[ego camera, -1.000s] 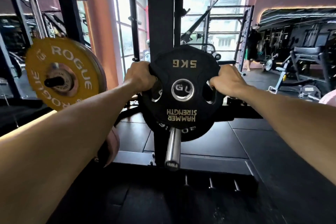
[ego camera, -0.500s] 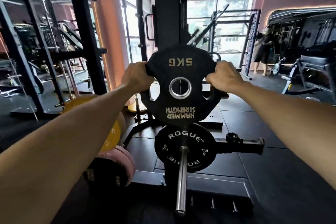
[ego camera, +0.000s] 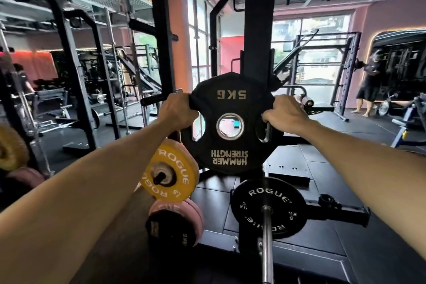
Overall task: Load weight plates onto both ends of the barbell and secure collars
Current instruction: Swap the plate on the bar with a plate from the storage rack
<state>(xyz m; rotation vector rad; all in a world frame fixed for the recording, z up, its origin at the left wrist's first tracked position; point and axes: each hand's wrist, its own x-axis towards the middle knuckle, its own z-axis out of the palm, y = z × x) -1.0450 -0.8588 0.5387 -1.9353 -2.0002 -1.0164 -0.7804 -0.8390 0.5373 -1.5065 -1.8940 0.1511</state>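
Observation:
I hold a black 5 kg Hammer Strength plate (ego camera: 230, 122) upright at chest height, its lettering upside down. My left hand (ego camera: 177, 110) grips its left edge through the handle slot. My right hand (ego camera: 284, 112) grips the right edge the same way. The plate hangs free in the air, with daylight showing through its centre hole. Below it a steel peg (ego camera: 267, 244) points toward me and carries a black Rogue plate (ego camera: 268, 208).
A black rack upright (ego camera: 258, 30) stands right behind the held plate. A yellow Rogue plate (ego camera: 169, 169) and pink and black plates (ego camera: 176, 223) sit on pegs at lower left. A person (ego camera: 368, 83) stands by a rig at far right. Black rubber flooring lies around.
The 5 kg plate has come off the steel peg and risen higher above the black Rogue plate. My view has tilted upward and back; both hands keep their grip.

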